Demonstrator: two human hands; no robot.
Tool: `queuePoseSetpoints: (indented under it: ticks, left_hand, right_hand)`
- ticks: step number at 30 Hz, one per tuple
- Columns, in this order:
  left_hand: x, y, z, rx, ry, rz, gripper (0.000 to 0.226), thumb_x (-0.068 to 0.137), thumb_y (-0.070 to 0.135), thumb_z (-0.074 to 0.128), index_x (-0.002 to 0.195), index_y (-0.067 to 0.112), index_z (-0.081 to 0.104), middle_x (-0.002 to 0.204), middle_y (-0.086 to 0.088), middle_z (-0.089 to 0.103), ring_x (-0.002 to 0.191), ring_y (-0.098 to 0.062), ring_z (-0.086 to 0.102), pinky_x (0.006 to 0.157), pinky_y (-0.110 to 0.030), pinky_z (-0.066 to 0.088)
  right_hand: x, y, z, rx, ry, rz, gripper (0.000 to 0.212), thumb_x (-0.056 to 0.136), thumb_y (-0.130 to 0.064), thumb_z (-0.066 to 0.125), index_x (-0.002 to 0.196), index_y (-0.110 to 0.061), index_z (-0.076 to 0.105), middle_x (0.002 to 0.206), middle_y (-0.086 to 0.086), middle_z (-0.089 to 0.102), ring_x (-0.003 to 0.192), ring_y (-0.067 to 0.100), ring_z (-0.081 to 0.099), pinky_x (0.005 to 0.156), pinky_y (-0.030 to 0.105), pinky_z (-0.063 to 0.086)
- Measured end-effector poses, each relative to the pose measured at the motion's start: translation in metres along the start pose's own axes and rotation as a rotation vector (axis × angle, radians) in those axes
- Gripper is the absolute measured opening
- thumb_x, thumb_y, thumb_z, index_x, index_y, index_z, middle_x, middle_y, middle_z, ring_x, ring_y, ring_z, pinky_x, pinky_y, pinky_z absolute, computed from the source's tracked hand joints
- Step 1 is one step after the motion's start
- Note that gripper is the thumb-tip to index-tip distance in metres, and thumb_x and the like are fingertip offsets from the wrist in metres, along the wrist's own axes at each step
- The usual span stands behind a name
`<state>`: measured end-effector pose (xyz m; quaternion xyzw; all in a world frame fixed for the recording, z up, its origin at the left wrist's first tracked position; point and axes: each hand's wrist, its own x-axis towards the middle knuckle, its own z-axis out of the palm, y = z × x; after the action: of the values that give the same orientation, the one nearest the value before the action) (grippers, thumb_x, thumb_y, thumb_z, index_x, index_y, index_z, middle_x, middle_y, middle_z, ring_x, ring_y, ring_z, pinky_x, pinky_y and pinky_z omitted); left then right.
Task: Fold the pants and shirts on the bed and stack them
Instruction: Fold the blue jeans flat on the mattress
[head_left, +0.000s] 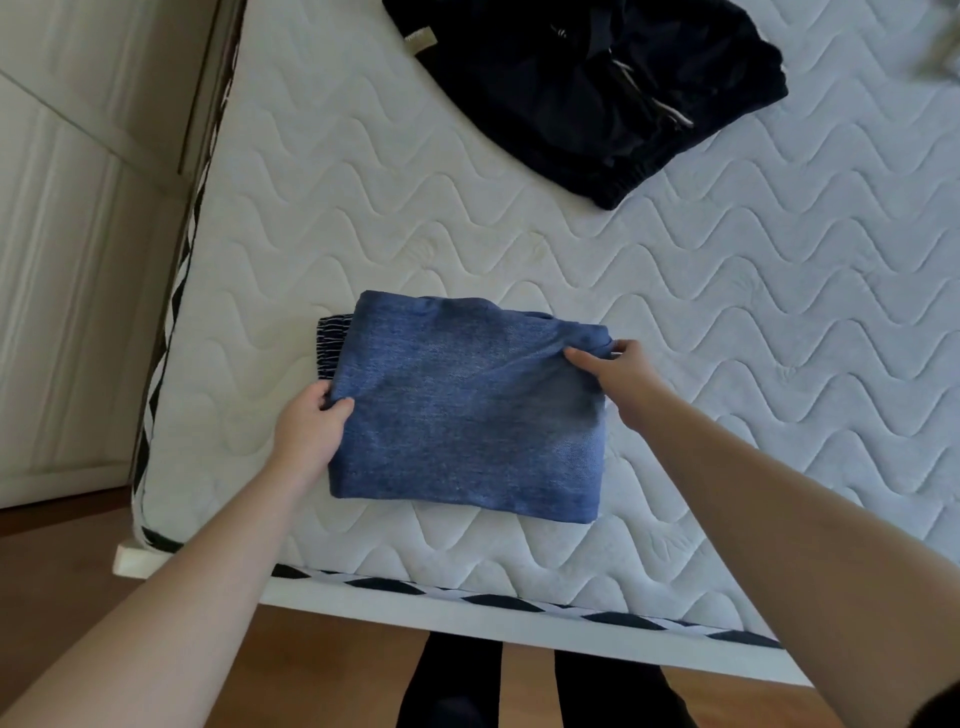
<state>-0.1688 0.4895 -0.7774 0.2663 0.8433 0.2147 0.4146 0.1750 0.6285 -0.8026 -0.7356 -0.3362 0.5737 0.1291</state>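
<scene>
A folded blue denim garment (467, 410) lies on the white quilted mattress (753, 322) near its front edge. A dark striped piece of fabric (332, 343) peeks out from under its left side. My left hand (311, 426) grips the garment's left edge, thumb on top. My right hand (618, 374) pinches the top right corner of the blue fabric. A crumpled black garment (597, 88) with drawstrings lies spread at the far side of the bed.
A white wardrobe (78, 234) stands left of the bed. The bed's white frame (467, 618) runs along the front, with wooden floor (322, 670) below. My dark-clothed legs (540, 691) stand at the bed's edge. A blurred light item (940, 47) shows at the top right.
</scene>
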Motion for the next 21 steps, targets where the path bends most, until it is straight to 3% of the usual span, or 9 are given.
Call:
queuePoseSetpoints:
  ticks: [3, 6, 8, 12, 14, 17, 19, 21]
  left_hand:
    - [0.003, 0.001, -0.002, 0.053, 0.046, 0.033, 0.013, 0.088, 0.022, 0.061, 0.100, 0.024, 0.063, 0.096, 0.004, 0.067, 0.092, -0.024, 0.065, 0.084, -0.043, 0.053]
    - [0.010, 0.005, 0.003, 0.190, 0.127, 0.061, 0.012, 0.082, 0.022, 0.064, 0.093, 0.018, 0.063, 0.102, 0.001, 0.057, 0.098, -0.026, 0.059, 0.084, -0.037, 0.049]
    - [0.019, 0.010, 0.007, 0.218, 0.158, 0.035, 0.022, 0.082, 0.024, 0.065, 0.100, 0.013, 0.061, 0.118, -0.007, 0.048, 0.108, -0.025, 0.053, 0.092, -0.037, 0.046]
    - [0.032, 0.028, 0.010, 0.008, -0.033, -0.017, 0.057, 0.074, 0.056, 0.073, 0.111, 0.016, 0.056, 0.116, -0.001, 0.058, 0.098, -0.020, 0.063, 0.073, -0.032, 0.052]
    - [0.034, 0.036, 0.014, 0.020, -0.082, -0.029, 0.072, 0.065, 0.066, 0.076, 0.116, 0.020, 0.055, 0.120, 0.001, 0.057, 0.100, -0.019, 0.063, 0.080, -0.037, 0.055]
    - [0.037, 0.039, 0.018, 0.043, -0.027, 0.045, 0.049, 0.077, 0.055, 0.073, 0.109, 0.020, 0.060, 0.110, 0.000, 0.063, 0.097, -0.021, 0.064, 0.078, -0.035, 0.052]
    - [0.037, 0.037, 0.014, -0.030, -0.025, 0.072, 0.033, 0.085, 0.048, 0.068, 0.103, 0.022, 0.061, 0.099, 0.004, 0.068, 0.092, -0.018, 0.065, 0.074, -0.033, 0.051]
    - [0.039, 0.028, 0.005, -0.117, -0.034, 0.062, 0.021, 0.087, 0.045, 0.068, 0.099, 0.028, 0.063, 0.096, 0.007, 0.070, 0.092, -0.016, 0.066, 0.077, -0.035, 0.053]
  right_hand:
    - [0.004, 0.001, 0.004, -0.049, 0.050, -0.044, 0.056, 0.057, -0.053, 0.087, 0.091, -0.022, 0.055, 0.090, -0.006, 0.064, 0.082, 0.011, 0.063, 0.061, 0.028, 0.048]
    - [0.005, 0.000, 0.008, -0.077, 0.056, -0.029, 0.072, 0.057, -0.054, 0.088, 0.111, -0.021, 0.053, 0.099, -0.008, 0.063, 0.090, 0.014, 0.063, 0.075, 0.034, 0.053]
    - [0.003, -0.002, 0.012, -0.112, 0.040, -0.044, 0.062, 0.059, -0.053, 0.086, 0.108, -0.023, 0.062, 0.095, -0.009, 0.067, 0.087, 0.013, 0.065, 0.074, 0.032, 0.054]
    - [-0.003, -0.005, 0.018, -0.126, 0.018, -0.099, 0.039, 0.069, -0.049, 0.082, 0.100, -0.031, 0.067, 0.086, -0.015, 0.067, 0.081, 0.006, 0.063, 0.061, 0.023, 0.047]
    - [-0.006, -0.002, 0.019, -0.099, -0.018, -0.133, 0.035, 0.074, -0.045, 0.081, 0.102, -0.033, 0.065, 0.089, -0.017, 0.066, 0.083, 0.003, 0.063, 0.064, 0.022, 0.048]
    - [-0.006, 0.001, 0.012, -0.030, -0.118, -0.114, 0.034, 0.077, -0.042, 0.081, 0.105, -0.034, 0.065, 0.099, -0.015, 0.068, 0.092, 0.002, 0.064, 0.072, 0.020, 0.052]
    - [-0.002, 0.000, 0.002, 0.016, -0.213, -0.056, 0.047, 0.077, -0.046, 0.080, 0.116, -0.025, 0.065, 0.112, -0.006, 0.070, 0.106, 0.013, 0.064, 0.091, 0.032, 0.053]
    - [0.002, -0.002, -0.006, 0.034, -0.282, -0.013, 0.051, 0.078, -0.049, 0.077, 0.119, -0.020, 0.065, 0.116, -0.002, 0.070, 0.113, 0.019, 0.063, 0.100, 0.037, 0.051]
